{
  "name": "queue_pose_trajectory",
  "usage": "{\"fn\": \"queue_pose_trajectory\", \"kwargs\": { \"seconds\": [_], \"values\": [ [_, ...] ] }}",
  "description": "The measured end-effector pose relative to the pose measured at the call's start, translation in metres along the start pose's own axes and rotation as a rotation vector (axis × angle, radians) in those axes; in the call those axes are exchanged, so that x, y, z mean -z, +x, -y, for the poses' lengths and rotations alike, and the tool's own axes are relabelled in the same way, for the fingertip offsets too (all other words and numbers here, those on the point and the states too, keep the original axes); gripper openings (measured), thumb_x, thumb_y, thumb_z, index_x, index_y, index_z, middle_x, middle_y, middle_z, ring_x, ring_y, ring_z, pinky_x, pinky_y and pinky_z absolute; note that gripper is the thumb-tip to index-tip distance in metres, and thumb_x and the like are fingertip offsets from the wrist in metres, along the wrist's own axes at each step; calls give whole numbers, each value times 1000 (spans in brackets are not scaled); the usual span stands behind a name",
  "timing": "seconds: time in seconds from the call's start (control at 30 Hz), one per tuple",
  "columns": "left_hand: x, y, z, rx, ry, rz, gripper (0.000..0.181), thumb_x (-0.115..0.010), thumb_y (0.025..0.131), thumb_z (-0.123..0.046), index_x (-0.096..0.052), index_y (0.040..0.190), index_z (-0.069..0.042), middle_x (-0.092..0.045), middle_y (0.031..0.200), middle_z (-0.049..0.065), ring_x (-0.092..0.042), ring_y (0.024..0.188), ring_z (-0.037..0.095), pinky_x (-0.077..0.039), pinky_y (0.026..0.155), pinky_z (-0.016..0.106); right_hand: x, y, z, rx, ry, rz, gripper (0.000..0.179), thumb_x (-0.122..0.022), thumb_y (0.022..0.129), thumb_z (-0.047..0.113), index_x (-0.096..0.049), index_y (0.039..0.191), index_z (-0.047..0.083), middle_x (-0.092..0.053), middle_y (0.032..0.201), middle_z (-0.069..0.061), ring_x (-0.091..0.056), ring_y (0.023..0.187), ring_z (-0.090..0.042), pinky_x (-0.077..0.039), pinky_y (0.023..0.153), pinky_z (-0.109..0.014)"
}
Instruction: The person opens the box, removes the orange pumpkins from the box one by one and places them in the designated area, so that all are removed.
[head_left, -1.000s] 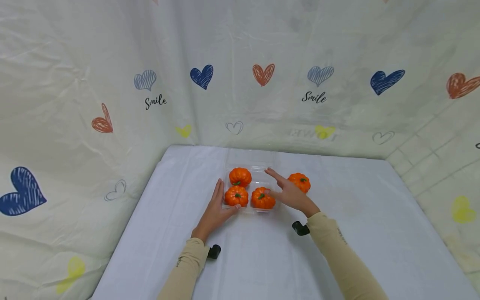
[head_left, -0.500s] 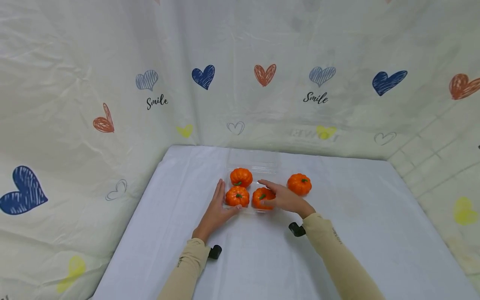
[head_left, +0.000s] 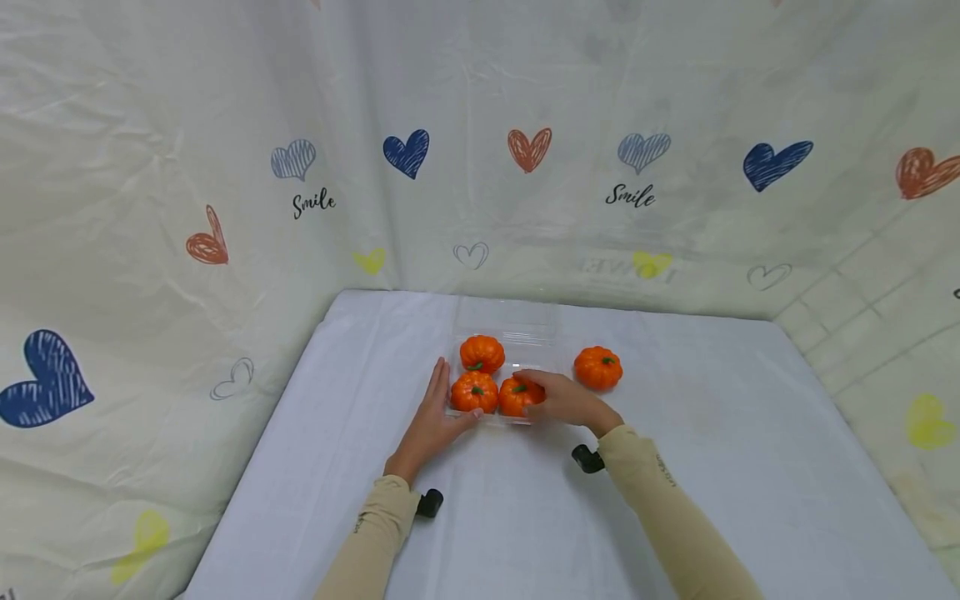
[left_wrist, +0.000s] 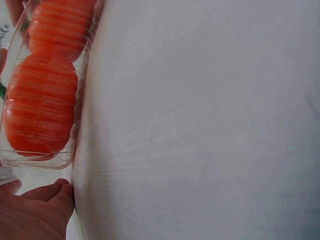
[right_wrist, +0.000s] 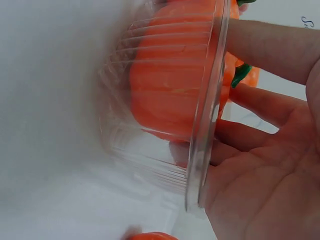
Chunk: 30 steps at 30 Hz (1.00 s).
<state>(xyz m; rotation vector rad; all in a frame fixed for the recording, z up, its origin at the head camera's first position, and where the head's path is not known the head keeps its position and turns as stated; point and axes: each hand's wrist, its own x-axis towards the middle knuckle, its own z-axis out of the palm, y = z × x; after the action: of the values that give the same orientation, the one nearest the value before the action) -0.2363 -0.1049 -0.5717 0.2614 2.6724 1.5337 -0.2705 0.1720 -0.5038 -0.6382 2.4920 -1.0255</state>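
Observation:
A clear plastic box [head_left: 517, 339] with its lid folded back holds three small orange pumpkins: one at back left [head_left: 482, 353], one at front left [head_left: 474, 392] and one at front right [head_left: 516, 395]. My left hand [head_left: 430, 427] lies along the box's left side, fingers straight, thumb at the front corner. The right hand [head_left: 567, 402] reaches over the right rim, and its fingers and thumb hold the front right pumpkin [right_wrist: 172, 75], which sits low in the box beside the front left one. In the right wrist view, the green stem [right_wrist: 241, 75] shows near the fingers.
Just right of the box, another orange pumpkin [head_left: 597, 367] lies on the white tablecloth [head_left: 720, 433]. Behind the table hangs a pale curtain [head_left: 465, 92] printed with hearts. Dark wrist cameras sit below both wrists.
My right hand has moved left and closed around the front right pumpkin, which has shifted slightly left against its neighbour. The left hand stays in place.

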Motion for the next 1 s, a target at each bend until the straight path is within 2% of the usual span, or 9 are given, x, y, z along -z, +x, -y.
{"fn": "queue_pose_trajectory", "kwargs": {
  "seconds": [0.33,0.6,1.0],
  "values": [
    [-1,0,1,-4,4,-3,116,-78,92,-56,-10,173,-9,1,180,-2,-12,164,27,-24,127,53,-2,-1,0,0,0,-66,62,-78,94,8,-59,153,6,-58,154,-17,-49,144,-42,-40,117,-62],
    [-1,1,2,-2,8,-4,116,-78,92,-57,-11,173,-9,1,180,-1,-12,164,28,-24,126,55,-4,0,-1,34,-27,-127,61,-80,93,4,-60,150,3,-58,153,-17,-49,144,-42,-38,120,-61],
    [-1,1,4,-17,5,-7,116,-78,92,-57,-11,173,-8,0,180,0,-12,164,29,-24,127,55,-7,-3,0,68,53,-250,60,-86,92,14,-63,147,4,-58,147,-16,-55,133,-37,-47,113,-58]
  ]
}}
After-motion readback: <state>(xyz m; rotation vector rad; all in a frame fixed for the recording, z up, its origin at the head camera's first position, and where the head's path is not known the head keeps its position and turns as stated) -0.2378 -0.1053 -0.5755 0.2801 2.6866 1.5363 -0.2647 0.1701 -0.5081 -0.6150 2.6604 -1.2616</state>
